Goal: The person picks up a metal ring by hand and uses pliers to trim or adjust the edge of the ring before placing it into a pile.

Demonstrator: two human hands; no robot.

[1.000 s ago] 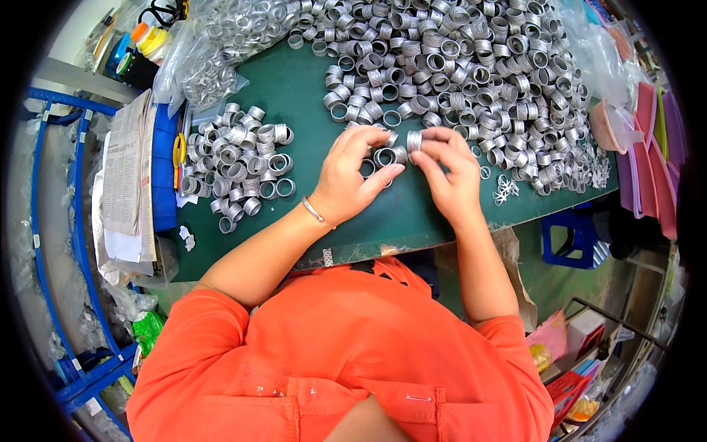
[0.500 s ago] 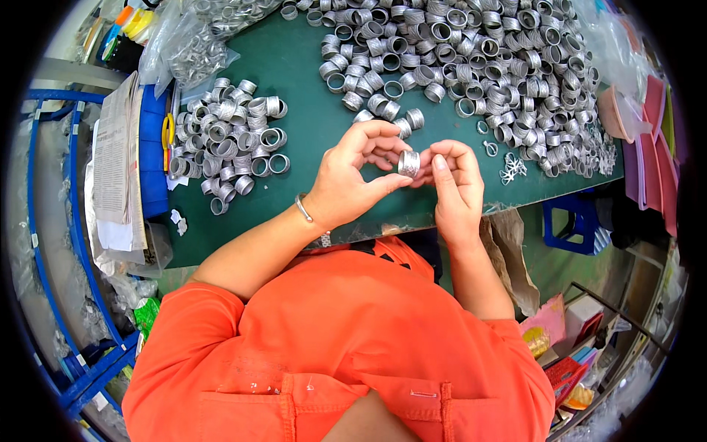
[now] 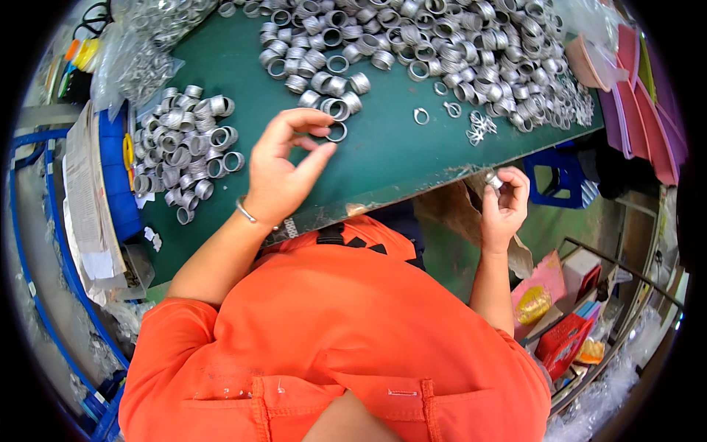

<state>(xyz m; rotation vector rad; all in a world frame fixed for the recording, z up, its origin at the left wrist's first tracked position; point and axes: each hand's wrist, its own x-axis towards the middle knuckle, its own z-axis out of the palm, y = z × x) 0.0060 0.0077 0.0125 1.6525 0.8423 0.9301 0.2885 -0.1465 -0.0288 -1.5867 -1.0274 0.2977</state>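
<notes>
My left hand [image 3: 283, 158] is over the green tabletop, its thumb and forefinger curved around a silver-grey metal ring [image 3: 336, 132]. The ring's round opening faces up, and the fingertips meet its rim. A few loose rings [image 3: 359, 83] lie just beyond these fingers. My right hand [image 3: 505, 202] is out past the table's front edge, above a brown paper bag. Between its thumb and fingers is a small silvery ring [image 3: 493, 180], partly covered by the fingertips.
A large heap of rings [image 3: 471, 51] covers the table's far right; a smaller pile [image 3: 184, 144] sits left. Thin loose pieces [image 3: 480, 127] lie near the front edge. Below right are a blue stool [image 3: 549, 180] and the brown paper bag [image 3: 449, 210]. Pink trays [image 3: 630, 110] stand far right.
My hands have parted. The right hand has moved right and off the table with a ring; the left has moved to another ring near the loose group. The view has shifted.
</notes>
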